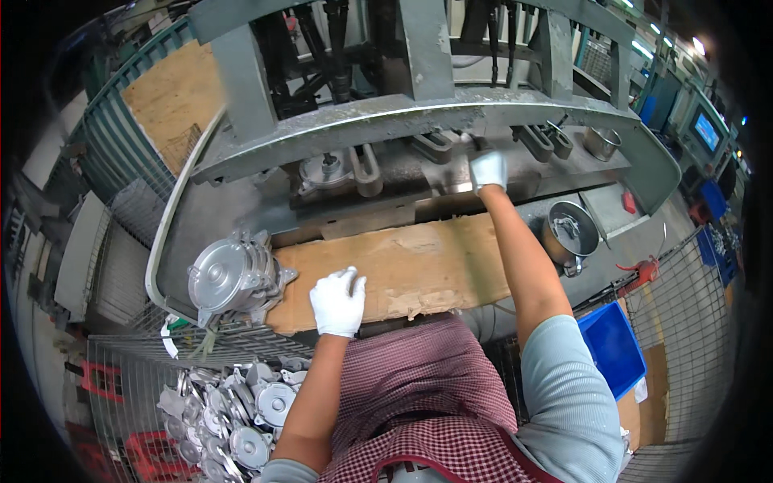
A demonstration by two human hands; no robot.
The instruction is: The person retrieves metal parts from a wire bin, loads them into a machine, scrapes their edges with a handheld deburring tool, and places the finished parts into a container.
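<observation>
- Head view: a wire basket (129, 348) at lower left holds a heap of grey metal castings (248, 447), too overlapped to count.
- At right on the bench, one metal pot (594, 242) contains a greyish item (567, 229), its kind unclear; farther back stands one smaller metal cup (601, 145). One blue bin (613, 350) sits below the bench, beside the worker's right arm.
- One round casting (324, 171) lies on the machine bed at left, just beside the first of four U-shaped metal pieces (367, 172). Several more castings form a stack (221, 276) at the worn tan board's (451, 249) left end, their number hidden by overlap.
- The worker's gloved left hand (338, 302) is over the board's near side, forearm angled up from below, thumb slightly apart from loosely bent fingers, nothing visible in its grasp.
- The gloved right hand (489, 171) reaches out to the machine bed, arm extended across the board, well apart from the round casting; blur leaves its grip, and anything held, impossible to tell.
</observation>
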